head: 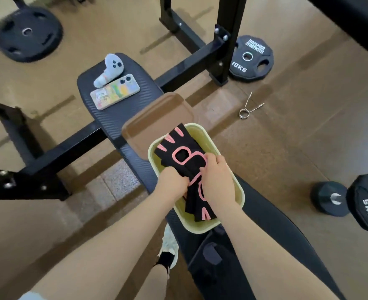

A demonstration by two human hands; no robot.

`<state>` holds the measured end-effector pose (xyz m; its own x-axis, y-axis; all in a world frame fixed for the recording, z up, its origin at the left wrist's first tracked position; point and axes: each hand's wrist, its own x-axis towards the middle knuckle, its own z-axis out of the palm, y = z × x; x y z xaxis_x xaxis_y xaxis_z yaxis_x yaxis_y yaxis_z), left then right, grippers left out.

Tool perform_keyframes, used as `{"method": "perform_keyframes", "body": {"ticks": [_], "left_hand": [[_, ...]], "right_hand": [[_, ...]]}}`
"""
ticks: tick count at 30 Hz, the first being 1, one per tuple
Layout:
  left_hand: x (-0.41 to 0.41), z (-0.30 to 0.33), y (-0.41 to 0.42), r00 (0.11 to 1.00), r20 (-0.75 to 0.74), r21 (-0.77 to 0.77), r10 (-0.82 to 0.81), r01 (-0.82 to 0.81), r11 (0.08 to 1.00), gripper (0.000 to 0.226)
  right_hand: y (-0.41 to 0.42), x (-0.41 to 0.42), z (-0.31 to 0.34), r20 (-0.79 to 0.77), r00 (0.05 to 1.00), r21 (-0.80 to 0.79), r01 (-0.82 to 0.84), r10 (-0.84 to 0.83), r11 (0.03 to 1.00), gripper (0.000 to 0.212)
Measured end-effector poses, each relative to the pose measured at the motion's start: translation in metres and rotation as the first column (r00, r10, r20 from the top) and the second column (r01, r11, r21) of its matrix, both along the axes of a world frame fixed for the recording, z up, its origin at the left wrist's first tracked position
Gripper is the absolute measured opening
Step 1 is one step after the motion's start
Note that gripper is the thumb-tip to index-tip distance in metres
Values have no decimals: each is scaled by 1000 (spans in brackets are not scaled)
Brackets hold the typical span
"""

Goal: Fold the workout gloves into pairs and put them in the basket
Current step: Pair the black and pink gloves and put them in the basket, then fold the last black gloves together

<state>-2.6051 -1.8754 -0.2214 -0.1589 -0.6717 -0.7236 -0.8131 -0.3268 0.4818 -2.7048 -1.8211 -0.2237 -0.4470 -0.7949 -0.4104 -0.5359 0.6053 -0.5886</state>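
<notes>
Black workout gloves with pink trim [179,148] lie stretched along a pale yellow-green basket [211,137] that stands on a black weight bench. My left hand [172,180] grips the gloves at their middle, fingers curled over the fabric. My right hand [215,176] holds the same spot from the right, its fingers curled on the pink trim. One glove end points to the far rim, the other end [200,208] to the near rim. How many gloves are in the stack I cannot tell.
A brown lid [157,118] lies on the bench [113,118] just beyond the basket. Farther along are a phone [114,92] and a grey controller [111,69]. Weight plates [251,57], a dumbbell [330,199], a spring collar [249,107] and rack bars surround the bench on the floor.
</notes>
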Motion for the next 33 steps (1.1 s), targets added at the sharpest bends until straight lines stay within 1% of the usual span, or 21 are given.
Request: {"method": "perform_keyframes", "body": {"ticks": [1, 3, 5, 7, 8, 9, 11, 13, 15, 18, 20, 21, 22, 24, 25, 26, 27, 29, 30, 31, 33], "left_hand": [[-1, -5, 1, 1000, 6, 62, -23, 23, 998, 25], [1, -11, 1, 981, 59, 101, -186, 180, 979, 33], [2, -11, 1, 934, 110, 3, -339, 341, 940, 30], [0, -9, 1, 894, 103, -158, -435, 447, 880, 17], [0, -11, 1, 869, 88, -214, -487, 494, 843, 29], [0, -16, 1, 827, 83, -225, -556, 559, 798, 44], [0, -26, 0, 736, 93, -146, -671, 676, 722, 62], [-2, -35, 0, 632, 155, -54, -759, 772, 633, 68], [-6, -38, 4, 549, 208, 21, -809, 825, 565, 71], [-12, -36, 10, 558, 209, 44, -803, 815, 578, 69], [-13, -33, 19, 591, 226, -31, -774, 799, 601, 64], [-13, -31, 26, 630, 224, -101, -744, 774, 625, 61], [-13, -27, 33, 694, 179, -173, -697, 720, 672, 57], [-13, -15, 52, 828, -17, -269, -560, 536, 800, 51], [-11, -9, 63, 839, -97, -330, -536, 481, 812, 47], [-9, -5, 74, 822, -124, -418, -556, 465, 780, 44], [-5, -4, 86, 793, -96, -524, -602, 474, 707, 43], [2, -5, 109, 729, 25, -694, -684, 506, 513, 43], [5, -5, 120, 718, 47, -738, -695, 494, 461, 42], [9, -7, 132, 725, 47, -773, -687, 462, 435, 41], [20, -11, 155, 759, 65, -819, -648, 412, 400, 37]], "right_hand": [[0, 2, -5, 4, 1000, 30, -5, 5, 1000, 37], [2, 3, -10, -61, 995, 130, -66, 74, 989, 46], [4, 3, -14, -148, 975, 252, -126, 167, 960, 49], [3, 2, -16, -132, 973, 322, -140, 191, 936, 52], [3, 2, -18, -111, 973, 339, -156, 204, 928, 53], [3, 2, -19, -91, 971, 346, -177, 220, 922, 55], [6, 1, -17, -48, 970, 335, -209, 238, 919, 56], [14, -3, -9, 15, 978, 267, -205, 209, 942, 50], [28, -9, 4, 69, 983, 116, -180, 172, 977, 38], [57, -19, 26, 101, 994, -202, -14, 35, 979, 26], [81, -28, 34, 69, 992, -321, 122, -106, 939, 25], [94, -33, 34, 58, 979, -337, 203, -195, 919, 26], [107, -37, 32, 58, 958, -326, 285, -282, 901, 26], [135, -44, 21, 58, 917, -224, 397, -395, 890, 23], [152, -45, 10, 46, 914, -128, 406, -403, 905, 21], [170, -44, -3, 32, 925, -29, 379, -378, 925, 20], [186, -41, -18, 26, 946, 42, 323, -324, 946, 22], [207, -30, -44, 44, 987, 57, 151, -153, 987, 25], [213, -23, -56, 41, 998, 48, 37, -39, 998, 26], [214, -16, -68, 12, 996, 56, -90, 90, 994, 29], [213, -5, -88, -89, 934, 123, -333, 345, 935, 43]]}}
